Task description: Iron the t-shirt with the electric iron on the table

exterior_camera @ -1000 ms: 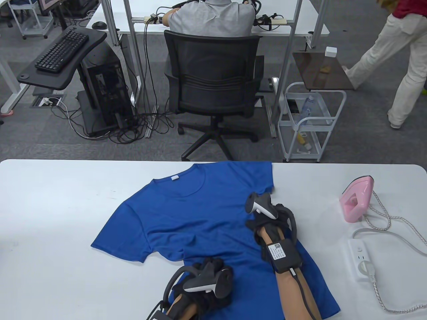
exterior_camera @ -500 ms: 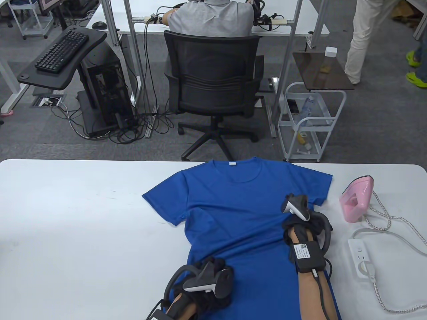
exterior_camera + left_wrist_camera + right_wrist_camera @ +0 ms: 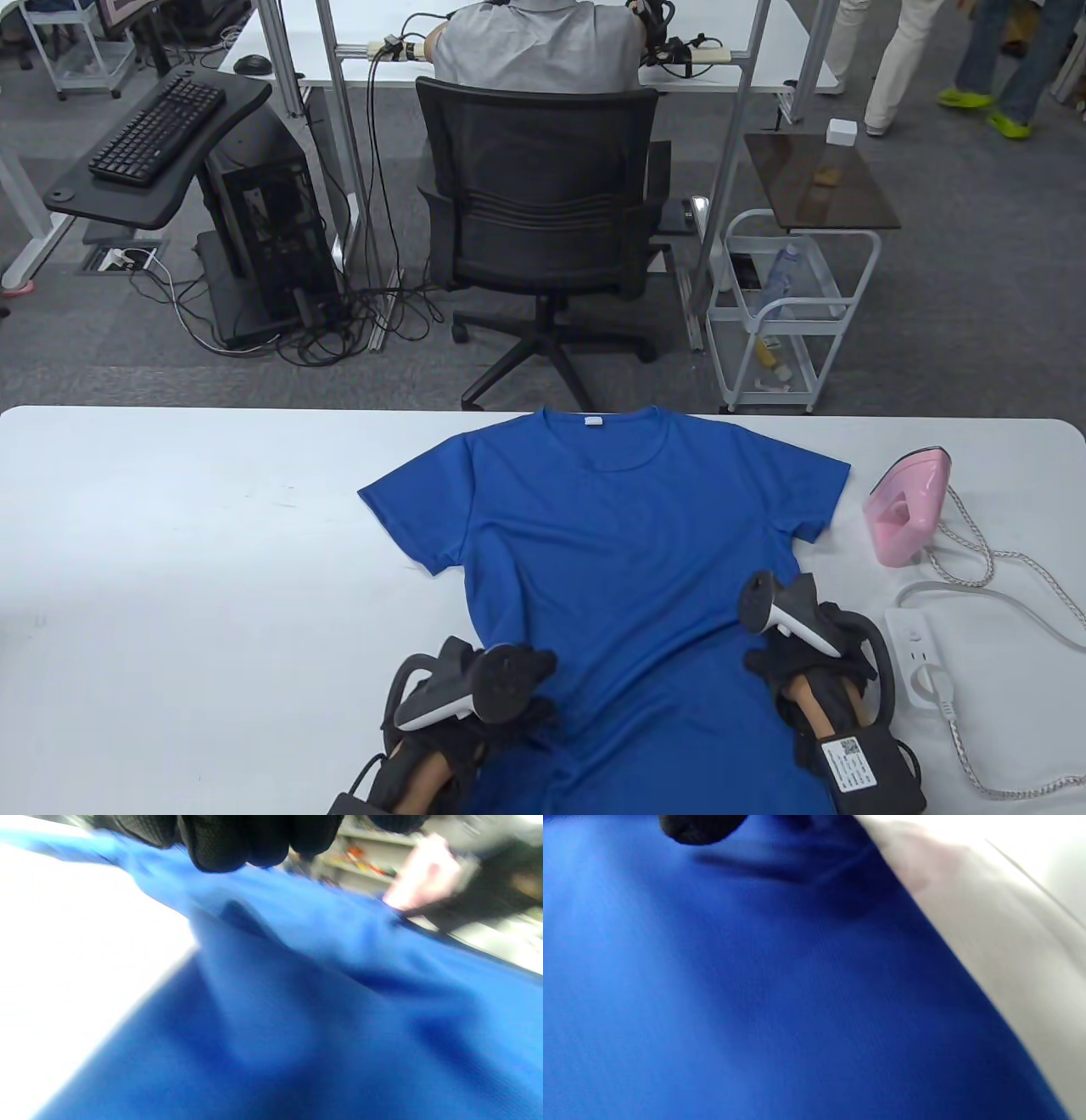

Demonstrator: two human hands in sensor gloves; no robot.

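Note:
A blue t-shirt (image 3: 619, 526) lies flat on the white table (image 3: 170, 552), collar at the far edge. My left hand (image 3: 509, 679) is at the shirt's lower left edge. In the left wrist view its curled fingers (image 3: 220, 844) sit over a raised fold of the shirt (image 3: 297, 1005). My right hand (image 3: 776, 658) rests at the shirt's lower right edge. The right wrist view shows one fingertip (image 3: 700, 827) on the cloth (image 3: 734, 984); its grip is hidden. The pink iron (image 3: 906, 508) stands upright to the right of the shirt, untouched.
A white power strip (image 3: 912, 658) lies just right of my right hand, with the iron's braided cord (image 3: 1001, 586) looping near it. An office chair (image 3: 543, 212) and a white cart (image 3: 789, 306) stand beyond the table's far edge.
The shirt has swung round from lying askew to straight, collar at the far edge. My right hand has slid down the shirt's right side towards me. My left hand has shifted slightly left.

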